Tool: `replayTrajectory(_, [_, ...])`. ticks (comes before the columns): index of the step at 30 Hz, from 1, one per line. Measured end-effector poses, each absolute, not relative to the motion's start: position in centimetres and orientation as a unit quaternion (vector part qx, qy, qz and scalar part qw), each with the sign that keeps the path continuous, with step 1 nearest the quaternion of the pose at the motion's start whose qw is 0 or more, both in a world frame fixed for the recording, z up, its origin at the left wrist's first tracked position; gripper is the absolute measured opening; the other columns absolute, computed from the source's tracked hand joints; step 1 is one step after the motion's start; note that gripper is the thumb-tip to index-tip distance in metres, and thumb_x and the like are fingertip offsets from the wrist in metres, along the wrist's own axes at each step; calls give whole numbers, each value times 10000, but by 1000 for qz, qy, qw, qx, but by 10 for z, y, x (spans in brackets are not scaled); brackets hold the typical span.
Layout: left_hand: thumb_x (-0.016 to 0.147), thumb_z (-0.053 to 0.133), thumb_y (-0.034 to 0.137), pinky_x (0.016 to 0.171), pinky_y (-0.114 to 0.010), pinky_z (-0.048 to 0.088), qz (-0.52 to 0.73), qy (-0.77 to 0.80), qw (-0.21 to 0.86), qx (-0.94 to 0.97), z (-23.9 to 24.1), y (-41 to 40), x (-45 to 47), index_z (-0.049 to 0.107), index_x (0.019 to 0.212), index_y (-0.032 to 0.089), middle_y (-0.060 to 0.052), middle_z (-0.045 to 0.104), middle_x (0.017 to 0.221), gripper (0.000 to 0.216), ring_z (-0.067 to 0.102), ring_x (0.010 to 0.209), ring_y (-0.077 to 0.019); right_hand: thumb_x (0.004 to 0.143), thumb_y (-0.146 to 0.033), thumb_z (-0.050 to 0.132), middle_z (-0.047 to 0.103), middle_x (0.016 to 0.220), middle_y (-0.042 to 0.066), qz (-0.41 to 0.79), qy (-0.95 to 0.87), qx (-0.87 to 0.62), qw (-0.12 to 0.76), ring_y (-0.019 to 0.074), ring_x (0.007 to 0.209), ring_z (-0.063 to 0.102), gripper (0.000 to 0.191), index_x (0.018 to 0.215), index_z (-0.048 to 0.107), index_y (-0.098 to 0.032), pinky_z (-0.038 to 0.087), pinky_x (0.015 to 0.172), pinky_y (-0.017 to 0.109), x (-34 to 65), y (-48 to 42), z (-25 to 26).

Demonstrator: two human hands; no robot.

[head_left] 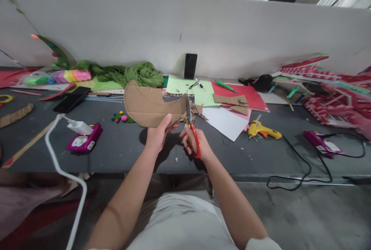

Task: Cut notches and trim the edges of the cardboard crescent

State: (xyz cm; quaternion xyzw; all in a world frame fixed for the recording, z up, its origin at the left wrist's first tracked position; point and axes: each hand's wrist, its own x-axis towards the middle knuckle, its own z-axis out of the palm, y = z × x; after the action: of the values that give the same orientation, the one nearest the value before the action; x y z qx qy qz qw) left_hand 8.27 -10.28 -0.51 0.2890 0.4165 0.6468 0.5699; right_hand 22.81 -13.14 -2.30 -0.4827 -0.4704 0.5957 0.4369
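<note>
A curved piece of brown cardboard [145, 105] is raised above the dark table, with a stepped notch in its upper edge. My left hand [159, 134] grips its lower edge, thumb on top. In my right hand [195, 142] are scissors [194, 136] with red handles, fingers wrapped round the loops. The blades point away from me and stand upright at the cardboard's right end; whether they bite into it I cannot tell. Behind and beneath the scissors lie several cardboard scraps [199, 111], partly hidden.
Green yarn [143, 74] lies along the white partition [116, 29], where a phone [190, 66] leans. A yellow glue gun [262, 129] with a black cord and white paper [227, 121] are to the right. A purple power box [84, 138] with a white cable [56, 157] sits left.
</note>
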Motion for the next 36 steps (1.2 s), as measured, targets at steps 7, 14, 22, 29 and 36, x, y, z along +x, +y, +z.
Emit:
replayTrajectory(7, [692,907,381,720,-358,646,647,425,565,285,-8,-100,84,764,1016,137,-136,799,947,430,782,824,-268,788,-894,538,533,485,-42,597,-470,-481,438,84,318,435,737,841,619,-164,324,335,200,229,-132,-22])
replayTrajectory(14, [709,892,410,659,-299,633,632,432,575,290,-9,-99,83,772,986,136,-138,803,928,408,785,829,-261,805,-874,549,543,500,-37,605,-464,-474,441,82,320,435,715,859,624,-165,318,333,200,230,-131,-25])
replayTrajectory(22, [735,878,386,659,-298,623,625,435,580,291,-5,-103,83,767,981,133,-131,800,890,370,772,767,-234,774,-826,640,635,617,2,570,-443,-488,490,67,346,410,653,866,616,-181,263,328,216,233,-131,-22])
replayTrajectory(29, [735,881,367,624,-285,612,595,421,612,308,-5,-105,83,768,1029,120,-128,803,918,400,753,697,-203,760,-659,759,640,625,-11,570,-410,-474,531,77,392,437,505,902,638,-190,337,380,228,234,-126,-22])
replayTrajectory(36, [743,871,364,641,-305,611,539,421,625,375,-11,-109,85,791,1034,119,-129,810,973,389,738,689,-195,644,-423,900,486,486,-99,582,-320,-418,619,80,378,430,416,805,583,-207,357,403,232,230,-119,-28])
